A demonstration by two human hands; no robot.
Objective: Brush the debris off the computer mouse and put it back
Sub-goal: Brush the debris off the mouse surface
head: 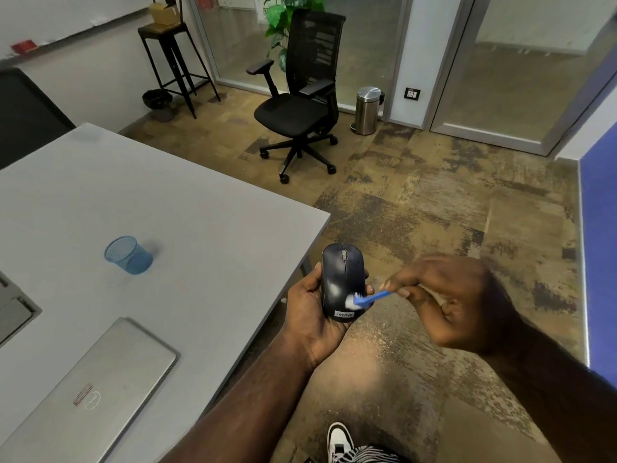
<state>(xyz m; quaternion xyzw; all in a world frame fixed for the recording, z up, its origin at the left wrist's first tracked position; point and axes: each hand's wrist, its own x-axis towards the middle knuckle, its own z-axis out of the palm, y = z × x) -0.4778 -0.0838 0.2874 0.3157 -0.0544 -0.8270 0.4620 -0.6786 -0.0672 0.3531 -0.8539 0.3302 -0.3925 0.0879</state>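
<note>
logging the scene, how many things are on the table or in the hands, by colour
Blue: 2, the mesh cup on the table and the brush pinched by the right hand
Black: 1, the mouse held by the left hand
Silver: 2, the closed laptop and the partly visible device at the left edge
Total: 5

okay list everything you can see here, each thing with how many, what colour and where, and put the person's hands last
mouse: 1, black, in left palm, off the table edge
brush: 1, blue, white bristles on mouse
table: 1, grey, left
pen cup: 1, blue mesh, on table
laptop: 1, silver, closed, near table corner
office chair: 1, black, on carpet
bin: 1, steel, by glass wall
stool: 1, black, far left
plant: 1, green, behind chair
left hand: cradles mouse
right hand: pinches brush
</note>
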